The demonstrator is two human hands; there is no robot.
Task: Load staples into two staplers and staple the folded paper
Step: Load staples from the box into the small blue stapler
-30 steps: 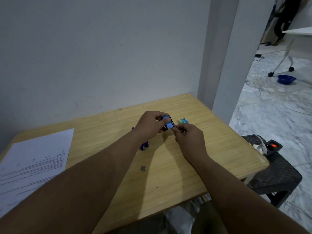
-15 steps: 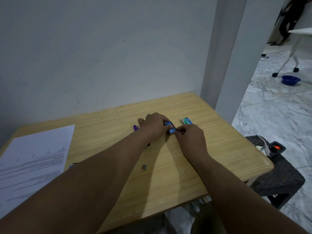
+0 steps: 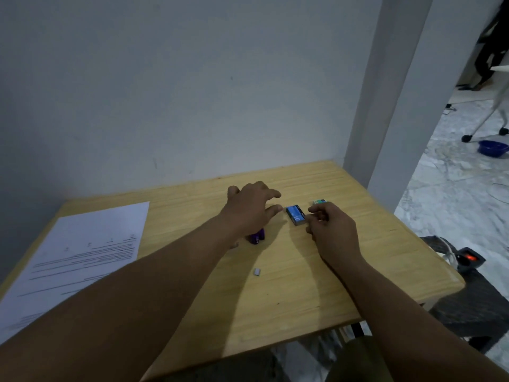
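Note:
A blue staple box lies flat on the wooden table, touched by neither hand. My left hand hovers just left of it, fingers spread and holding nothing. My right hand rests just right of the box with fingers curled in; I see nothing between them. A purple stapler sits under my left wrist, mostly hidden. A short grey strip of staples lies nearer to me. A second, greenish staple box sits behind my right hand. The printed paper lies flat at the left.
The table stands in a corner against a white wall, with a pillar at its far right. Right of the table a dark stool carries a power strip with a lit red switch. A blue bowl sits on the marble floor.
The blue staple box, held up between both hands a second ago, now lies on the table. My left hand has let go and opened; my right hand has drawn slightly away.

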